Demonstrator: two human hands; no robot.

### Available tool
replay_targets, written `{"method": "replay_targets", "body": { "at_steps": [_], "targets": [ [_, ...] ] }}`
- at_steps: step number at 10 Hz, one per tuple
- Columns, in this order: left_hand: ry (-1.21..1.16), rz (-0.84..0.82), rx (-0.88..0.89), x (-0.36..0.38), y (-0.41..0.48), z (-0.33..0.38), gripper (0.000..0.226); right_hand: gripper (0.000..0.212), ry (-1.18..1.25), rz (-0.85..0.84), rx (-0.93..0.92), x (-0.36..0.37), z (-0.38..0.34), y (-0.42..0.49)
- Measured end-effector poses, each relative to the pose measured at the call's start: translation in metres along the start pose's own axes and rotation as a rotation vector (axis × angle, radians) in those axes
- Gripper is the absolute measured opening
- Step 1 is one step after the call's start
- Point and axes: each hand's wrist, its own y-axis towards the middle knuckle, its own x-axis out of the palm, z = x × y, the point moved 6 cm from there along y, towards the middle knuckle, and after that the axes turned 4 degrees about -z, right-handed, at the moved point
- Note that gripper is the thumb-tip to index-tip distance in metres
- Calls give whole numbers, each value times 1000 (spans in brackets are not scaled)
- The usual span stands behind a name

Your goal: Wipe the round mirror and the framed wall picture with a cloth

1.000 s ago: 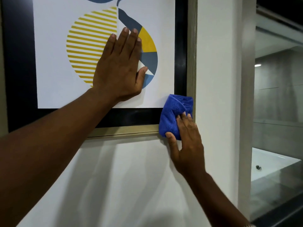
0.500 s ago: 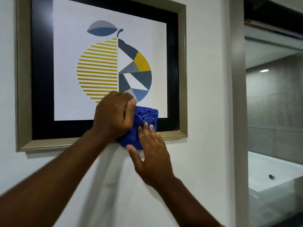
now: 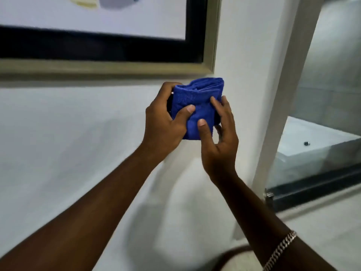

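cloth [image 3: 197, 106] gripped by left hand [image 3: 166, 124] and right hand [image 3: 218, 137], centre frame | below framed picture [image 3: 109, 67], off glass | mirror unseen, progress unclear

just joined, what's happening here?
A person holds a folded blue cloth in both hands, left hand and right hand gripping it from either side, away from the wall. It sits just below the lower right corner of the framed wall picture, not touching it. No wiping at this moment; they seem to be refolding or adjusting the cloth. The round mirror is not in view.
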Motion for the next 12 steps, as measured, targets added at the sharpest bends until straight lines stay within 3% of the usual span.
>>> {"method": "replay_targets", "body": {
  "at_steps": [1, 3, 4, 5, 7, 10, 11, 12],
  "targets": [
    [-87, -25, -144, 41, -42, -39, 25, 44, -40, 5, 98, -27, 40, -32],
    [-9, -34, -533, 127, -173, -147, 18, 31, -270, -121, 402, -84, 155, -133],
    [5, -90, -826, 176, -268, -212, 19, 30, -369, -206, 591, -111, 228, -210],
    [-27, -203, -1161, 218, -372, -269, 20, 29, -491, -315, 776, -136, 295, -294],
    [-83, -398, -1475, 262, -506, -308, 26, 32, -588, -478, 1002, -165, 373, -406],
    [-125, -557, -1459, 283, -567, -342, 54, 36, -643, -622, 1068, -172, 436, -469],
    [-82, -623, -1417, 282, -563, -348, 47, 33, -654, -618, 1081, -172, 440, -472],
    [65, -620, -1323, 264, -543, -345, 26, 30, -749, -665, 1055, -168, 428, -468]
  ]
}}
